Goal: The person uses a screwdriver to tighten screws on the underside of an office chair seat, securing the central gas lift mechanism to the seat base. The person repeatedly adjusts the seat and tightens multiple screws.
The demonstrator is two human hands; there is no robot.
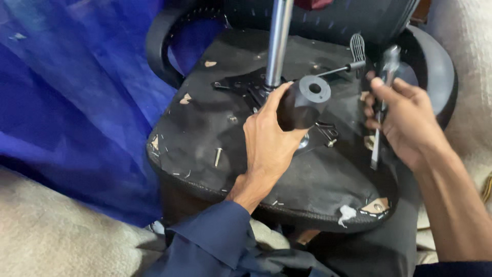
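Observation:
An office chair lies upside down, the black underside of its seat (pixel 205 128) facing me. A chrome gas cylinder (pixel 277 41) rises from the black mounting plate (pixel 241 84) at the seat's middle. My left hand (pixel 266 138) grips a black cylindrical sleeve (pixel 303 101) with a hole in its end, held just right of the cylinder's base. My right hand (pixel 405 123) holds a screwdriver (pixel 383 102) with a clear handle, blade pointing down, over the seat's right side. A lever with a black paddle (pixel 357 48) sticks out to the right.
A loose screw (pixel 218 156) lies on the seat underside left of my left hand. The chair's armrests curve at the upper left (pixel 159 46) and right (pixel 438 77). Blue plastic sheeting (pixel 66 92) covers the left; beige cloth (pixel 51 236) lies below it.

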